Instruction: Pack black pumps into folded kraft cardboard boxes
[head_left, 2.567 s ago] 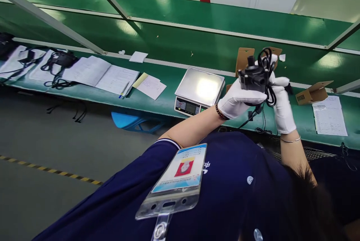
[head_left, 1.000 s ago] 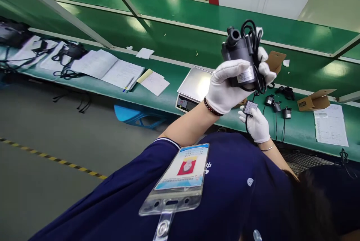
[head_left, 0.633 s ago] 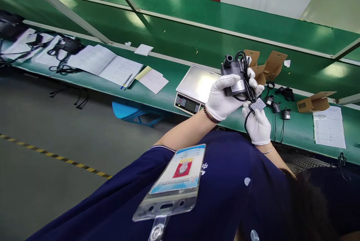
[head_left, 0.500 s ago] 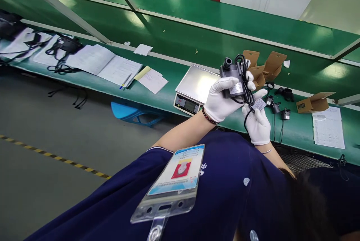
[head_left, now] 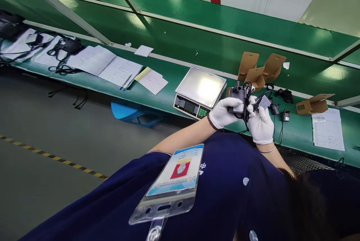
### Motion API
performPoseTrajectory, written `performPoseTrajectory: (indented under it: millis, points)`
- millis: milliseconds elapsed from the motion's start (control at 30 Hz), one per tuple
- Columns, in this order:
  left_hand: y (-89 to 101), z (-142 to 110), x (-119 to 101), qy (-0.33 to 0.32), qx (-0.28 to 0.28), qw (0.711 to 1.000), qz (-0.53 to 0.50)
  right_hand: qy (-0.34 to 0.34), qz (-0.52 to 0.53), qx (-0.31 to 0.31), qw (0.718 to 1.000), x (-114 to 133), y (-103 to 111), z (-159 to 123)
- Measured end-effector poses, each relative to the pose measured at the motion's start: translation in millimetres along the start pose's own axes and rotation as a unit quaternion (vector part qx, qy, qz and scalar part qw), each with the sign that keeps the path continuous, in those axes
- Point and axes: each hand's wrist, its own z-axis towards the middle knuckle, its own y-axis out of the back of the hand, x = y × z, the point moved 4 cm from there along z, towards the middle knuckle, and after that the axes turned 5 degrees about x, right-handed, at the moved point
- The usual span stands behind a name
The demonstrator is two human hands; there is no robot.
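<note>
In white gloves, both my hands are raised over the front of the green bench. My left hand (head_left: 225,113) is closed round a small black water pump (head_left: 237,94) with a round outlet on top and a pale label low on its side. Its black cable (head_left: 247,100) is bundled beside the body, against the fingers. On the right, my right hand (head_left: 261,123) pinches the cable near a white printed tag (head_left: 264,101). The fingertips of the two hands almost meet, and part of the cable is hidden between them.
A weighing scale (head_left: 201,86) stands left of my hands. Behind are open cardboard boxes (head_left: 254,78), with smaller pumps (head_left: 285,115) and another box (head_left: 315,104) to the right. A printed sheet (head_left: 327,128), notebook (head_left: 105,65) and blue stool (head_left: 135,114) are also around.
My left hand has lowered the pump and shifted it slightly right. The tag has swung up and right, and my right fingers have closed in on the cable.
</note>
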Motion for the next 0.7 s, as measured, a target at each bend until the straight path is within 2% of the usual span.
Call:
performPoseTrajectory:
  millis: [133,367,567,700]
  points:
    - [13.3,2.8,4.2,-0.013,-0.025,0.998,0.047,0.025,-0.011,-0.009,1.000,2.6,-1.3,0.2]
    - [9.6,5.4,3.8,-0.051,0.027,0.990,0.125,0.046,-0.019,-0.024,0.998,2.8,-2.2,0.1]
    - [16.6,6.9,0.4,-0.084,-0.012,0.967,0.239,0.021,-0.028,-0.051,0.998,-0.6,1.5,0.5]
    - [21.0,6.3,1.1,-0.128,-0.044,0.950,0.282,-0.012,-0.047,-0.066,0.997,-5.1,11.5,0.5]
